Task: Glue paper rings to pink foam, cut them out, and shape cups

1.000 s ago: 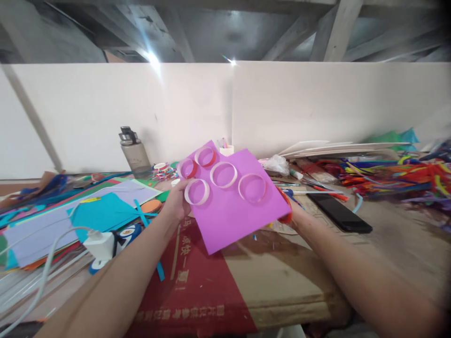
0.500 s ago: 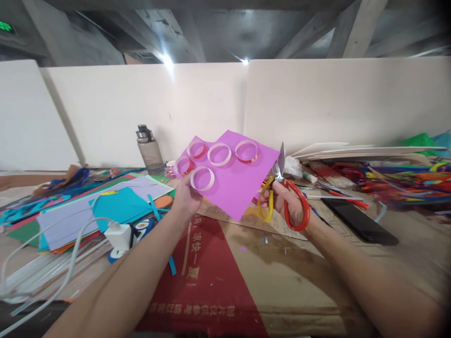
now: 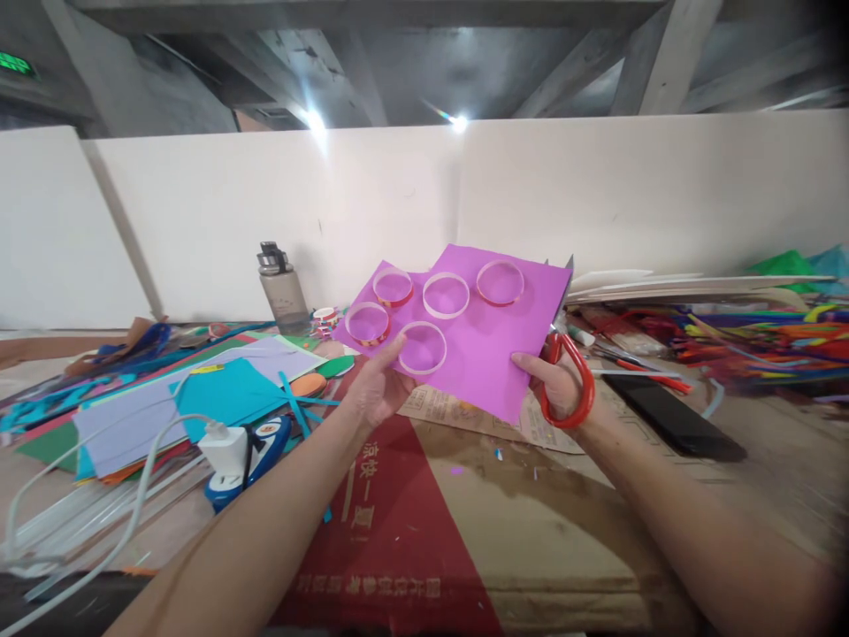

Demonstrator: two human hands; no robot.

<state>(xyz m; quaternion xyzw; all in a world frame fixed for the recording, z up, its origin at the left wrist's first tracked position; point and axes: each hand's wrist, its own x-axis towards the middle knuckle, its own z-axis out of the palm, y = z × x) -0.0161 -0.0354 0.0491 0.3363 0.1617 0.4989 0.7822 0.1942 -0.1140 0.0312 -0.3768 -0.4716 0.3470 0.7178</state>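
Purple, the sheet [image 3: 491, 354] hangs tilted in the air at our 12 o'clock, above the cardboard [image 3: 531, 531] that covers the table. Five rings [image 3: 446, 295] sit on its upper face: three in a row along the far side and two nearer us, toward 8 o'clock. Our left hand [image 3: 378, 389] grips the sheet at its 8 o'clock corner, with the thumb on top just beside the nearest ring and the other fingers closed underneath. Our right hand [image 3: 554, 385] is at the sheet's 4 o'clock edge. Its thumb rests on the paper and its fingers pass through the red loop of the scissors [image 3: 589, 389], curled tight round it. The blades run up behind the sheet, and a grey tip shows at the 1 o'clock corner; we cannot tell whether the blades are parted. A newspaper [image 3: 451, 407] lies under the sheet. A bottle [image 3: 282, 287] stands at 10 o'clock against the white wall. At 9 o'clock of the left hand lies a stack of coloured paper [image 3: 199, 398], and at 8 o'clock a white charger [image 3: 225, 447] with its cable. A black phone [image 3: 669, 416] lies at 3 o'clock of the right hand, and beyond it, at 2 o'clock, is a heap of bright strips [image 3: 762, 341].
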